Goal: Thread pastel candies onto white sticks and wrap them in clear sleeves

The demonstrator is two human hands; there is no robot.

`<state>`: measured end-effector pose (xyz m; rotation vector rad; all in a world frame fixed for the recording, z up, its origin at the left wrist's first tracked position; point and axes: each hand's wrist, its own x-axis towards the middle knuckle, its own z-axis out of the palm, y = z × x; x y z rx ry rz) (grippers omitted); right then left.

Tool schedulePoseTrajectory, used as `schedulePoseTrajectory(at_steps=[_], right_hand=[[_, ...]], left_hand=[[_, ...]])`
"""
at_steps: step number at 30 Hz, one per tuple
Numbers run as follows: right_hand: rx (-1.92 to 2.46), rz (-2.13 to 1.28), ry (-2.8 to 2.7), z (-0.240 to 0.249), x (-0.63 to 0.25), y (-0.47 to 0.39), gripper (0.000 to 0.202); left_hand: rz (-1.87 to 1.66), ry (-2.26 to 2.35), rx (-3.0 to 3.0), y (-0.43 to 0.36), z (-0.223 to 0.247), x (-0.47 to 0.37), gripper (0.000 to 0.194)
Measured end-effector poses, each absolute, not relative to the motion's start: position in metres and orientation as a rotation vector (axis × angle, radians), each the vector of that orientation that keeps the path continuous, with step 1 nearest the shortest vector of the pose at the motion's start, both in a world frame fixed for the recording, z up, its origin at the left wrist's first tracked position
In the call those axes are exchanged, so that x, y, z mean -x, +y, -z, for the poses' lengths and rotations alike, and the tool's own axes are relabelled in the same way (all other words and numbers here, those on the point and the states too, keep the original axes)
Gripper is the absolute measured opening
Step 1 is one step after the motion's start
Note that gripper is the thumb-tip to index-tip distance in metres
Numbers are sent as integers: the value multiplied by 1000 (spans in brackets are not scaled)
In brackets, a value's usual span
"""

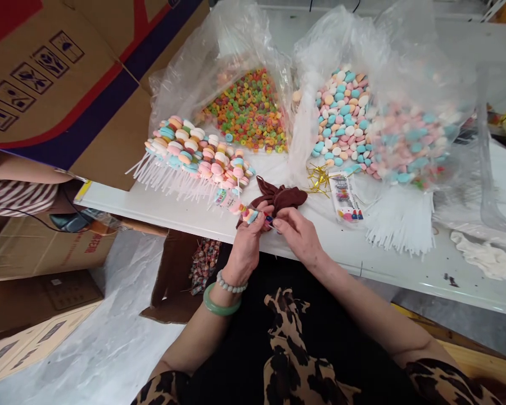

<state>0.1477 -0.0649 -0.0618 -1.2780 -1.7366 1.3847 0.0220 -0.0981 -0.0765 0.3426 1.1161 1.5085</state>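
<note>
Both the left hand [247,244] and the right hand [298,233] pinch one slender skewer of pastel candies in clear printed wrapping [248,215] at the centre of the frame, the right with thumb and fingertips at its lower-right end. Just above the hands lies a crumpled maroon cloth [284,197]; left of centre, a row of pastel candy skewers on white sticks [198,149]; upper centre, small multicoloured candy rings [253,112] in clear plastic.

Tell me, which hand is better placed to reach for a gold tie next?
Probably the right hand: it is nearer the gold ties, while the left hand is farther away and grips the candy stick.
</note>
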Motion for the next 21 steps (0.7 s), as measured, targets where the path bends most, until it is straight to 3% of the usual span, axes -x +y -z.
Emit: schedulePoseTrajectory(at_steps=[4, 9, 10, 12, 15, 17, 19, 21], right_hand=[[1066, -2043, -1285, 66, -135, -53, 25], [835, -2680, -1047, 74, -130, -60, 38], [854, -2654, -1135, 73, -131, -62, 39], [1009, -2275, -1455, 68, -134, -67, 35], [1148, -1202, -2013, 61, -134, -74, 21], [1085, -683, -2219, 59, -132, -78, 20], [1065, -595, -2266, 61, -129, -78, 23], [1130, -906, -2110, 64, -129, -73, 25]], left_hand=[[-1453, 1062, -403, -100, 73, -21, 37], [-1334, 934, -427, -104, 62, -13, 26], [-1318, 905, -411, -104, 61, -10, 29], [-1331, 882, -337, -101, 60, -7, 33], [-1439, 935, -191, -93, 62, -7, 25], [-1478, 984, -118, -88, 63, -12, 21], [-1455, 998, -72, -87, 63, -18, 23], [-1399, 984, -71, -89, 63, -23, 24]])
